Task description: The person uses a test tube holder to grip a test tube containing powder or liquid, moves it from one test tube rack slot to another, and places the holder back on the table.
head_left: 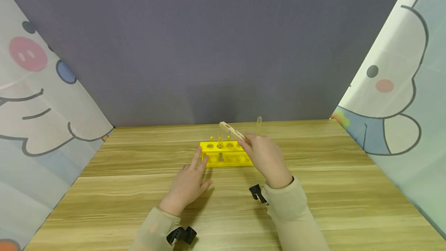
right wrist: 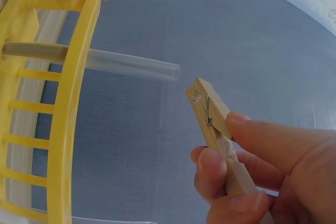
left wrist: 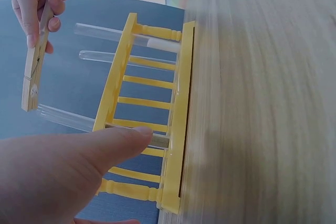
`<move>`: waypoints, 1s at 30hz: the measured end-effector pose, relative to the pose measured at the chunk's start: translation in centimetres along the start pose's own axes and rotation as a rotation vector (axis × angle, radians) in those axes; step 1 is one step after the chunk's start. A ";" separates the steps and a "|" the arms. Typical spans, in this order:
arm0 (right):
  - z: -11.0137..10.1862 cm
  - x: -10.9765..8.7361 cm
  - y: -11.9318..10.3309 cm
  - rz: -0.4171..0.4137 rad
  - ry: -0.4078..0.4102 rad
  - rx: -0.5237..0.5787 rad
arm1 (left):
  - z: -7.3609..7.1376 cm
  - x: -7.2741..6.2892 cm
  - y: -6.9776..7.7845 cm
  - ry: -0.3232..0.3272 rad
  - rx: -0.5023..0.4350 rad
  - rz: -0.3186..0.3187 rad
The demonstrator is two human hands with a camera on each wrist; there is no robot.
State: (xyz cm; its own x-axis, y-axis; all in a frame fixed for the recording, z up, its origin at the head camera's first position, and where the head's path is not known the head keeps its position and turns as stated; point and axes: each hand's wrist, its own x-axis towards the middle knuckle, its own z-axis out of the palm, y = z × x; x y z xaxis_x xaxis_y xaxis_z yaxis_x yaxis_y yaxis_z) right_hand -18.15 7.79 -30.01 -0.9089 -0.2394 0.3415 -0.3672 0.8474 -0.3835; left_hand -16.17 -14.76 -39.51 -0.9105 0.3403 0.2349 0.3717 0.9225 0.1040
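Observation:
A yellow test tube rack (head_left: pixel 205 165) stands on the table. The fingertips of my left hand (head_left: pixel 186 187), its fingers extended, rest at the rack's left end. My right hand (head_left: pixel 267 157) grips a wooden test tube clamp (head_left: pixel 231 130) by its handle, thumb pressing along it. The clamp's tip is above the rack, close beside the mouth of a glass test tube (right wrist: pixel 134 65) that stands in the rack with greyish-brown contents low inside. In the left wrist view, an upturned tube (left wrist: pixel 97 56) and a tube with white contents (left wrist: pixel 164 44) are at the rack's far end.
The wood-grain table (head_left: pixel 115 204) runs back to a grey-blue panel (head_left: pixel 223 49). Cartoon-printed sheets (head_left: pixel 390 119) flank both sides. Short yellow pegs (head_left: pixel 211 138) rise behind the rack's holes. Black wrist mounts (head_left: pixel 182 235) sit at both sleeves.

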 end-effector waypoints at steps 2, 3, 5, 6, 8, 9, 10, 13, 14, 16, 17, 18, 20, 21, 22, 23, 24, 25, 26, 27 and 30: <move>0.0 0.0 0.0 -0.004 0.007 -0.002 | 0.1 0.0 -0.1 -0.005 0.002 -0.003; 0.1 0.0 -0.1 -0.006 0.008 0.000 | 0.2 0.0 -0.1 -0.005 0.001 -0.002; 0.1 0.1 -0.1 -0.010 0.014 0.002 | 0.2 0.1 -0.1 -0.003 0.000 0.000; 0.2 0.1 -0.1 -0.012 0.014 0.002 | 0.2 0.1 -0.1 -0.003 0.000 0.001; 0.3 0.2 -0.2 -0.013 0.010 0.002 | 0.2 0.1 -0.1 -0.002 -0.001 0.003; 0.4 0.2 -0.2 -0.013 0.007 0.006 | 0.2 0.1 -0.1 -0.002 -0.001 0.003; 0.5 0.3 -0.2 -0.014 0.003 0.007 | 0.2 0.0 -0.1 -0.002 -0.001 0.003; 0.7 0.4 -0.2 -0.013 -0.004 0.016 | 0.2 0.0 -0.1 -0.005 -0.004 0.002; 0.7 0.4 -0.2 -0.014 -0.004 0.021 | 0.2 0.0 -0.1 -0.006 -0.004 0.002; 0.8 0.5 -0.2 -0.014 0.000 0.030 | 0.2 0.1 -0.1 -0.008 -0.003 0.002; 0.8 0.5 -0.2 -0.012 0.003 0.038 | 0.2 0.1 -0.1 -0.009 -0.001 0.002; 0.9 0.5 -0.2 -0.011 0.006 0.045 | 0.2 0.1 -0.1 -0.009 0.001 0.002; 1.0 0.6 -0.2 -0.007 0.010 0.062 | 0.2 0.1 -0.1 -0.010 0.004 0.003; 1.1 0.6 -0.2 -0.006 0.012 0.067 | 0.2 0.1 -0.1 -0.009 0.005 0.003; 1.3 0.7 -0.2 -0.008 0.016 0.067 | 0.2 0.1 -0.1 -0.009 0.006 0.003; 1.4 0.8 -0.2 -0.010 0.020 0.064 | 0.2 0.1 -0.1 -0.008 0.008 0.003; 1.6 0.8 -0.1 -0.010 0.024 0.059 | 0.2 0.1 -0.1 -0.008 0.008 0.003; 1.7 0.8 -0.1 -0.013 0.029 0.052 | 0.2 0.1 0.0 -0.008 0.007 0.003; 1.8 0.9 -0.1 -0.018 0.036 0.042 | 0.2 0.1 0.0 -0.008 0.007 0.003; 1.9 0.9 -0.1 -0.025 0.044 0.034 | 0.2 0.1 0.0 -0.006 0.005 0.003; 2.2 1.0 0.0 -0.045 0.072 0.020 | 0.1 0.1 0.0 -0.006 0.004 0.003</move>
State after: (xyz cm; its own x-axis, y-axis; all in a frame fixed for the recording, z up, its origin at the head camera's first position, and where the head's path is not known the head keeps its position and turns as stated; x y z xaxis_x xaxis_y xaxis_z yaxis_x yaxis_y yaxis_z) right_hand -19.45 6.49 -31.51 -0.8751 -0.2418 0.4192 -0.4119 0.8269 -0.3829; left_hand -16.26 -14.68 -39.60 -0.9104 0.3441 0.2296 0.3737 0.9222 0.0993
